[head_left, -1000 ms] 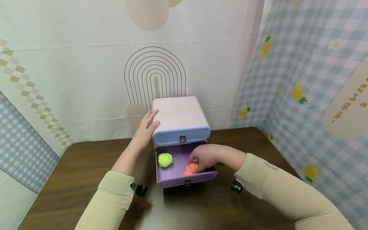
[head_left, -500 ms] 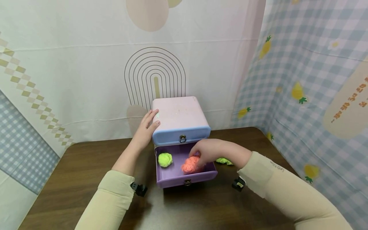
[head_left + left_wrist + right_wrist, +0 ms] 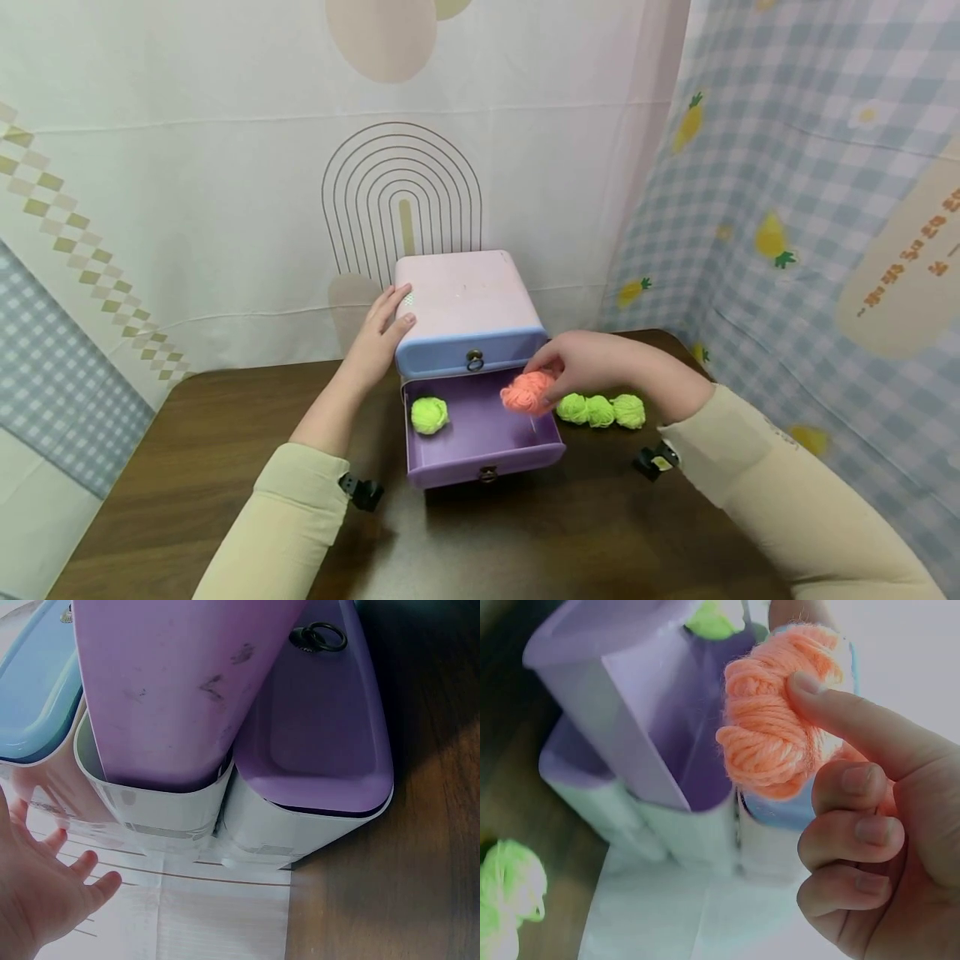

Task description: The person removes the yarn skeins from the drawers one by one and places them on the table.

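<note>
A small drawer cabinet with a pink top [image 3: 468, 292] stands on the table, its purple drawer [image 3: 468, 429] pulled out below a closed blue drawer [image 3: 435, 358]. My left hand [image 3: 375, 342] rests with extended fingers on the cabinet's left top edge. Pinched between thumb and fingers of my right hand [image 3: 581, 367] is an orange yarn ball [image 3: 527, 393], raised over the right side of the purple drawer. The right wrist view shows the thumb pressing the orange strands. One yellow-green yarn ball [image 3: 429, 415] lies in the drawer's left part.
Three yellow-green yarn balls [image 3: 600, 411] lie in a row on the wooden table [image 3: 247, 467], right of the drawer. Another purple drawer [image 3: 322, 720], closed, is at the bottom of the cabinet. A patterned cloth [image 3: 255, 183] hangs behind.
My right hand has lifted the orange yarn ball from the drawer floor, moving up and to the right. The row of yellow-green balls has come into sight. The left hand stays put.
</note>
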{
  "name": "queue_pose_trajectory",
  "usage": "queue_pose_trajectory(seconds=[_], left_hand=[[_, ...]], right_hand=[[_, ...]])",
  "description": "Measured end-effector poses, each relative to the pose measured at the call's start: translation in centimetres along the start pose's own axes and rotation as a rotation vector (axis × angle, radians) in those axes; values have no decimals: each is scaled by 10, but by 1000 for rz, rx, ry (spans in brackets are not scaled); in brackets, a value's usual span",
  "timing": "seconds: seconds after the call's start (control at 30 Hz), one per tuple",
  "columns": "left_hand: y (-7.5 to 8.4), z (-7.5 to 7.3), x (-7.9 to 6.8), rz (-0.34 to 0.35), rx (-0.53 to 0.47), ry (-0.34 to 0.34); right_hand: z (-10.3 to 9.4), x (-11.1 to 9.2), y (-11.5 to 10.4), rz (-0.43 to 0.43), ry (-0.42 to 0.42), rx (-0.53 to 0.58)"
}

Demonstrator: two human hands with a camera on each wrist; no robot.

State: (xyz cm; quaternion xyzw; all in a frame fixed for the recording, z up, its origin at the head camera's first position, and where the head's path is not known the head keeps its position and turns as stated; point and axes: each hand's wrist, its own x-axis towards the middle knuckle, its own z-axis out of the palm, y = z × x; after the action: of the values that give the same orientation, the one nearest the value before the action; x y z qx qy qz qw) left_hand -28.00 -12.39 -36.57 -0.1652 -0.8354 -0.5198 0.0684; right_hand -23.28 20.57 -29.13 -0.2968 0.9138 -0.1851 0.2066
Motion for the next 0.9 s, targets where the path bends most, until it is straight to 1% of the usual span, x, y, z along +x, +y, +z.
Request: queue_pose_trajectory(seconds=[0.2, 0.27, 0.47, 0.6, 0.77, 0.9], left_hand=[[-1, -1, 1, 8, 5, 9], [-1, -1, 1, 7, 5, 10], [0, 1, 0, 5, 6, 9], [-1, 2, 0, 4, 8, 10], [-1, 1, 0, 7, 11, 7], [-1, 1, 1, 11, 7, 11]], right_hand=[[-10, -19, 20, 50, 16, 57], [-11, -26, 28, 66, 25, 55], [-11, -46, 55, 99, 58, 23], [-9, -56, 70, 113, 55, 67], [-5, -61, 80, 127, 46, 138], [1, -57, 89, 135, 34, 157]])
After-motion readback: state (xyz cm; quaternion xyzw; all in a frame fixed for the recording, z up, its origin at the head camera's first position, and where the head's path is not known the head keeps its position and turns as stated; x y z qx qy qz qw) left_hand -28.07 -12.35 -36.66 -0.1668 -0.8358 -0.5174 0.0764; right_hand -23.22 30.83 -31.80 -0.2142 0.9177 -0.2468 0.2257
